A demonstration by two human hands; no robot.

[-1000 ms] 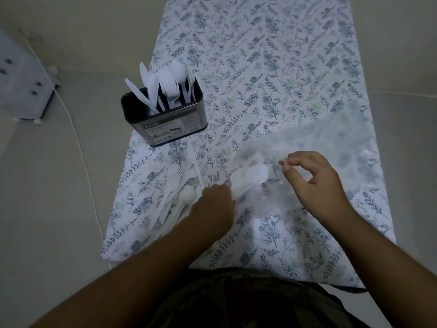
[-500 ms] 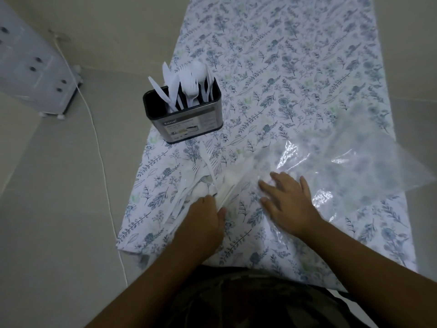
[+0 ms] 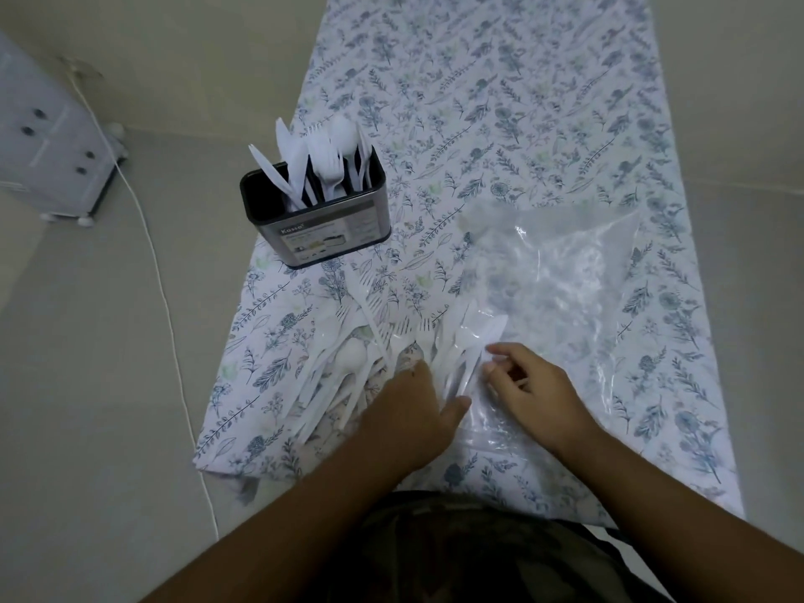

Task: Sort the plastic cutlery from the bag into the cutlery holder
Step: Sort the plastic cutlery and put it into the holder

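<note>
A dark metal cutlery holder stands on the left of the floral cloth, with white plastic knives, forks and spoons upright in it. A clear plastic bag lies flat on the right. Several white knives stick out of its near left corner. Loose white forks and spoons lie heaped to the left of the bag. My left hand lies over the heap's right edge, thumb against the knife bundle and fingers curled round it, their tips hidden. My right hand pinches the bag's edge beside the knives.
The floral cloth runs away from me in a long strip over a pale floor. A white cable trails along the floor on the left, next to a white appliance in the far left corner.
The bag has settled flat on the cloth. My right hand has gone from pressing flat on the bag to pinching its edge. More cutlery now lies spread left of the bag.
</note>
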